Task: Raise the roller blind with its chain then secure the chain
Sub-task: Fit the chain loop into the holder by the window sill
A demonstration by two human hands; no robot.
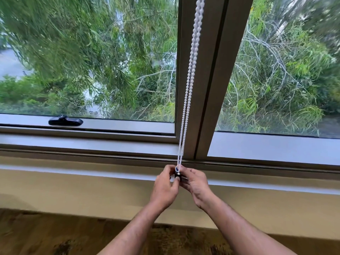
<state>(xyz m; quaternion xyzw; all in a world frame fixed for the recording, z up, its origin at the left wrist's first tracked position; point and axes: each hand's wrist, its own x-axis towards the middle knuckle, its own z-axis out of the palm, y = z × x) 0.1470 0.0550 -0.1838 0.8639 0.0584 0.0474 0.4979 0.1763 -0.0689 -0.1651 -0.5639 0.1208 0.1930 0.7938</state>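
the chain (191,70) is seen hanging as a doubled white bead line in front of the window post (207,89), its long axis running nearly straight up and down, out of the top of the frame and down to the sill (110,173). its bottom loop is met by both hands just below the frame, at a small dark clip (178,174) into which the loop appears to be seated. the clip lies directly between the two hands, level with the fingertips, so neither hand is judged nearer.

the left hand (164,188) is curled, thumb and fingers pinched on the clip from its side. the right hand (196,184) is likewise curled, fingers closed against the clip's other side. whether the beads themselves are pinched cannot be told. no blind is seen over the glass, so the raising is judged done and the securing under way.
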